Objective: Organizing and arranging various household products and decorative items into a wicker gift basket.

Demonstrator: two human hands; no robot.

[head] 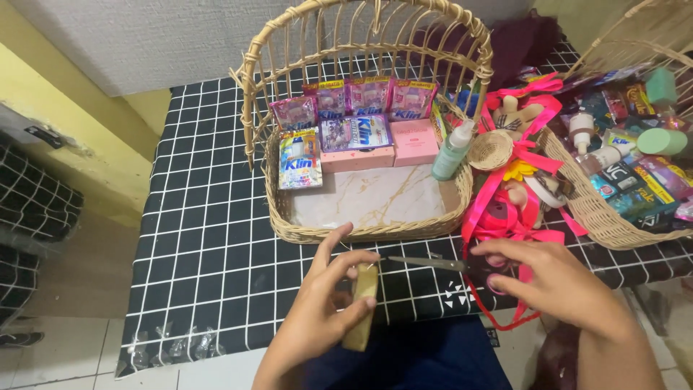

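Observation:
My left hand (328, 303) holds a small tan block (362, 307) upright between thumb and fingers, just in front of the wicker basket (289, 224). My right hand (552, 278) grips the handles of a pair of scissors (426, 263), whose blades point left toward the block. Pink ribbon (505, 217) trails beneath and around my right hand. Inside the basket lie several colourful sachets (299, 160), a pink box (413, 142) and a pale green spray bottle (453, 152).
A black tablecloth with a white grid (209, 253) covers the table. At the right, a second wicker basket (599, 217) holds several bottles and packets. A small round woven dish (491, 149) sits between the baskets. White tiled floor (65, 354) lies at the left.

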